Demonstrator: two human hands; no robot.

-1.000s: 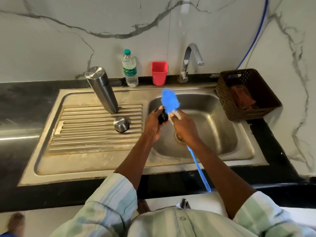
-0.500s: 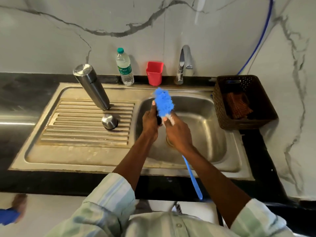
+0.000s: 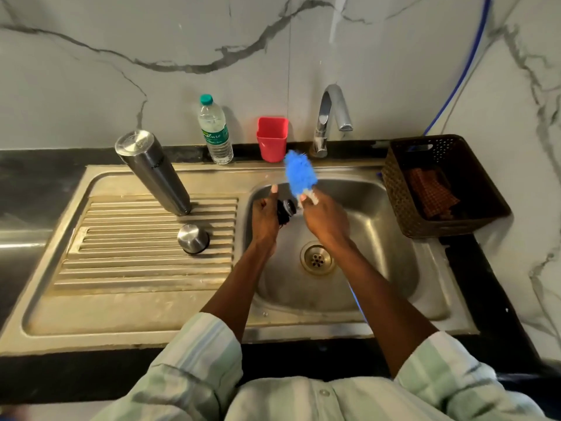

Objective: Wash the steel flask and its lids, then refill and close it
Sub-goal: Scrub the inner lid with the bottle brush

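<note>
The steel flask [image 3: 154, 173] stands upside down on the ribbed drainboard [image 3: 121, 262], leaning away from me. A domed steel lid [image 3: 193, 239] sits on the ribs just in front of it. Over the sink basin [image 3: 379, 238], my left hand [image 3: 264, 220] holds a small black inner lid [image 3: 286, 210]. My right hand [image 3: 326, 221] grips a bottle brush near its blue head [image 3: 300, 174], which points up and away, just right of the black lid. The brush's blue handle runs back under my right forearm.
A plastic water bottle [image 3: 214, 130] and a red cup [image 3: 272, 142] stand at the back edge by the wall. The tap [image 3: 329, 117] rises behind the basin; no water shows. A brown basket [image 3: 440, 183] with a cloth sits right of the sink.
The brush head has drawn away from the black lid, and my two hands now sit a little apart. My view has shifted slightly.
</note>
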